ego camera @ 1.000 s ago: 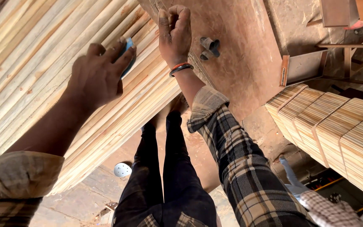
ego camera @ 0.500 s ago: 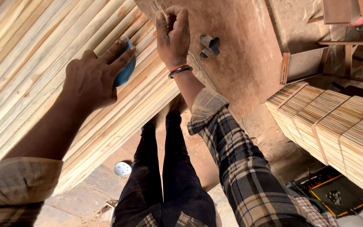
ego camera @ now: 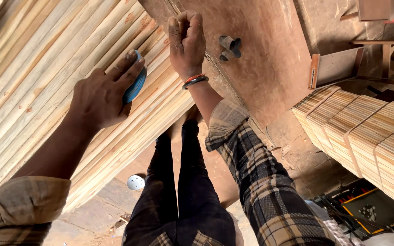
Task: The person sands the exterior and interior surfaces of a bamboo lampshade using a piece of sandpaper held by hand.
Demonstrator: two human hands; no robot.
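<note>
While my left hand [ego camera: 99,98] presses the blue sanding pad [ego camera: 135,85] flat against the pale wooden slats [ego camera: 37,86], fingers clamped together over its back, my right hand [ego camera: 187,38] is curled shut on the upper edge of the stack beside the brown board [ego camera: 261,50] to steady it. I judge the work goes best with even pressure, the pad kept flat and running along the grain, never across. My dark trousers [ego camera: 178,191] stand just below.

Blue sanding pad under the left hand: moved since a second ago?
Cannot tell for sure. The blue pad stays under the left hand, a similar way from the metal bracket; the head camera shifts, so any slide along the wooden slats is unclear.
</note>
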